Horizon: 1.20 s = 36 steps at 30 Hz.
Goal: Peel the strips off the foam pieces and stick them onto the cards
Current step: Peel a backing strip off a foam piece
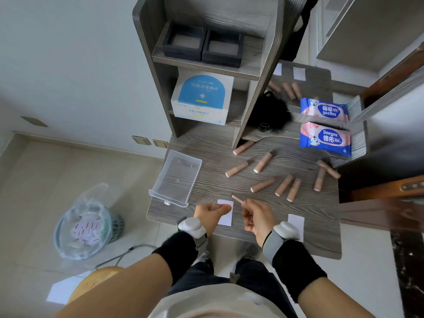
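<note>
My right hand (pixel 257 218) grips one tan foam piece (pixel 237 199), its tip pointing up-left above the table. My left hand (pixel 210 214) is closed, thumb and fingers pinched over a white card (pixel 227 218) lying at the table's front edge; whether a peeled strip sits between the fingers I cannot tell. A second white card (pixel 296 222) lies to the right, partly behind my right wrist. Several more tan foam pieces (pixel 262 185) lie scattered across the middle of the table.
A transparent plastic tray (pixel 175 177) stands at the table's left edge. A grey shelf unit (pixel 206 65) holds black boxes and a white-and-blue box. Two wipe packs (pixel 325 138) lie at the right. A bin with a plastic bag (pixel 86 222) stands on the floor to the left.
</note>
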Available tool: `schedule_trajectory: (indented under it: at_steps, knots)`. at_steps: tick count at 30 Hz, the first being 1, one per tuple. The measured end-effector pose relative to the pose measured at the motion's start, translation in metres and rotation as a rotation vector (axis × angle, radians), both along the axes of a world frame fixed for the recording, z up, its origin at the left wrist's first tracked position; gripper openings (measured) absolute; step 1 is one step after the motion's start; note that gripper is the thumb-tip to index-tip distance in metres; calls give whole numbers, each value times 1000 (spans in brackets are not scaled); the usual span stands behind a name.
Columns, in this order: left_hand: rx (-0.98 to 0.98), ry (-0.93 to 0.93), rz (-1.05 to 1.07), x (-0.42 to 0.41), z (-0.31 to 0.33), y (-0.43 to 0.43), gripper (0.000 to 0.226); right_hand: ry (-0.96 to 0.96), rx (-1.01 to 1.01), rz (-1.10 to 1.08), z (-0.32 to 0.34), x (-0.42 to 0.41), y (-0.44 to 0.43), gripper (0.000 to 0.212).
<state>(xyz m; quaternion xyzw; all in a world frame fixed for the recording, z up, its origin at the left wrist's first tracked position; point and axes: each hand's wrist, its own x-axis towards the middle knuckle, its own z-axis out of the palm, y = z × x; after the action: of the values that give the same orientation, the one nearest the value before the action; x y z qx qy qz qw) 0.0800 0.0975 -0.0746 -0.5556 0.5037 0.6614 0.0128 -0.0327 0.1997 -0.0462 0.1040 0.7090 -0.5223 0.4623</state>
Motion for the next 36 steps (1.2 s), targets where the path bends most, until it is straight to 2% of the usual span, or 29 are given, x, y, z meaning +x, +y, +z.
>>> schedule_trajectory:
  at_steps: [4,5,7,10,14,18,22,28,32,34,36]
  knots:
    - [202,173,166,-14,22,2,15,-151,-84,-90,9,4,-5,24]
    - [235,208,188,-16,26,1,15,-169,-95,-111,12,5,-7,24]
    - [267,259,203,-18,32,-2,31,-190,-120,-140,18,7,-9,23]
    - [273,295,201,-20,39,-5,46,-192,-165,-148,26,6,-12,21]
    - [243,316,222,-21,45,-8,30,-142,-223,-96,32,4,-8,13]
    - [202,304,231,-21,46,-8,13,-82,-190,-25,34,3,-10,4]
    - [170,295,250,-20,47,-9,13,-145,-113,2,34,1,-11,31]
    - [155,266,258,-16,45,-12,15,-88,-179,14,31,5,-12,5]
    - [175,290,257,-15,44,-14,15,-92,-175,25,32,5,-14,5]
    - [175,290,256,-15,44,-14,14,-116,-166,28,32,5,-13,15]
    - [167,279,253,-15,44,-14,15,-99,-171,46,32,5,-12,15]
